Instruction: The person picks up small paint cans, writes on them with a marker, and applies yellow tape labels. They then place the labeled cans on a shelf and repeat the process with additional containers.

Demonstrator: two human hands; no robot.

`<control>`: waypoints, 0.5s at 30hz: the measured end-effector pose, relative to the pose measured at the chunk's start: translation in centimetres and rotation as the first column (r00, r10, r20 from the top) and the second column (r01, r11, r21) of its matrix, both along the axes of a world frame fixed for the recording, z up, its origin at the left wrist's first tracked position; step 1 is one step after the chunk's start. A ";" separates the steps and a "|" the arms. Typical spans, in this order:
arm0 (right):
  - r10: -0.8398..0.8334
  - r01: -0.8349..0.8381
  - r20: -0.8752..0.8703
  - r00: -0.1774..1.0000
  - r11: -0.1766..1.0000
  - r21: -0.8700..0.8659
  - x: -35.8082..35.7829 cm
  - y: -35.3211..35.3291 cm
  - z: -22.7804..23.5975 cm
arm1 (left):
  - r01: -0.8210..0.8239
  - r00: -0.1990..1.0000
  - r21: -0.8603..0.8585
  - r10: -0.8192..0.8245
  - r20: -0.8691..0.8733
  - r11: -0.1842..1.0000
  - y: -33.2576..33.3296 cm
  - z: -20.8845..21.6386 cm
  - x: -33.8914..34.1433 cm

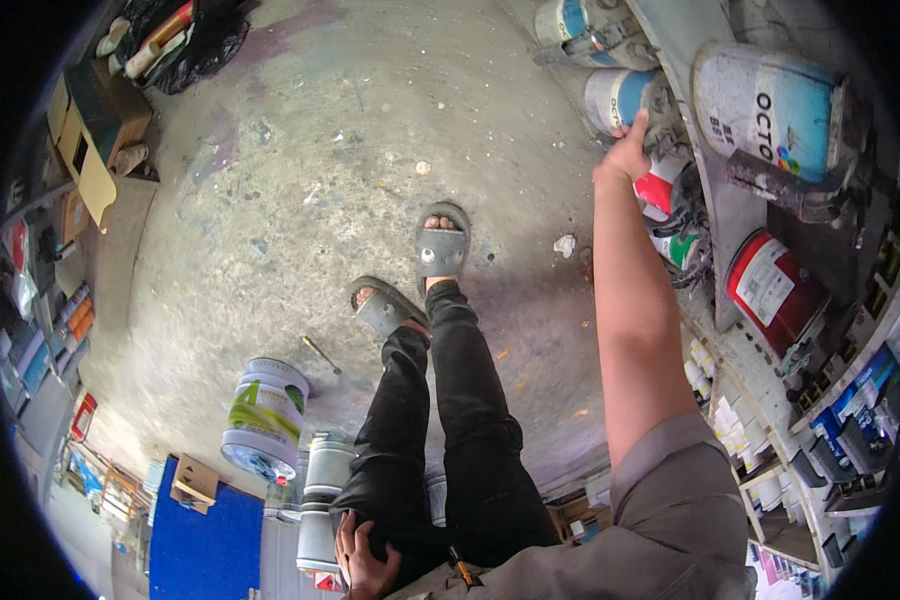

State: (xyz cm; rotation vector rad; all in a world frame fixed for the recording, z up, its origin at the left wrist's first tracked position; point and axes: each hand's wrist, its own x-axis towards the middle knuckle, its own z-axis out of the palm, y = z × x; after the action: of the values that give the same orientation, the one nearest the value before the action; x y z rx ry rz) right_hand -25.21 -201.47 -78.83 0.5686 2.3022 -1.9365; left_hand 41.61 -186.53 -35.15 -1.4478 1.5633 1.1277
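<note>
My right arm reaches out to the far right, and my right hand (625, 155) is closed at the near side of a white and blue paint can (615, 98) by the shelf. Its fingertips meet the can near the lid end; some of the fingers are hidden. A red and white can (657, 188) and a green and white can (676, 247) are lined up nearer to me, just beyond my forearm. My left hand (365, 562) lies on my left thigh, fingers spread and holding nothing.
Another blue and white can (562, 20) lies farther back. The shelf on the right carries a large white and blue bucket (765, 110) and a red can (775, 285). At left stand a green-patterned bucket (265, 415), a brush (322, 355) on the floor, and a cardboard box (95, 150).
</note>
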 end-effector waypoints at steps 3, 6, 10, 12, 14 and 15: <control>-0.029 0.018 0.236 0.971 0.999 0.049 2.2 -0.3 0.7 | -0.075 0.997 -0.013 0.075 -0.025 0.997 0.9 -0.2 0.1; 0.117 -0.110 0.624 0.773 0.993 -0.050 5.7 -1.4 1.9 | -0.110 0.994 -0.026 0.110 -0.013 0.994 1.9 -0.2 0.2; 0.543 -0.512 0.067 0.837 0.821 -0.252 5.1 -9.0 2.9 | -0.156 0.987 -0.047 0.153 -0.054 0.987 3.0 0.0 0.6; 0.313 -0.273 0.186 0.931 0.938 -0.213 2.2 -13.4 3.8 | -0.161 0.987 -0.063 0.159 -0.032 0.985 3.3 0.0 0.5; 0.294 -0.224 0.109 0.950 0.880 -0.419 1.7 -16.5 3.2 | -0.222 0.975 -0.051 0.221 -0.022 0.974 3.4 -0.1 0.1; 0.248 -0.169 0.098 0.964 0.851 -0.497 1.4 -16.9 3.3 | -0.226 0.974 -0.060 0.225 -0.020 0.972 3.3 -0.1 -0.1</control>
State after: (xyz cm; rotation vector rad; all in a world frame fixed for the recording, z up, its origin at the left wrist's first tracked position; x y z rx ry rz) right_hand -23.85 -218.42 -75.53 0.3789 1.6087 -2.1509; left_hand 41.49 -183.21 -35.27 -1.6960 1.4817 1.2292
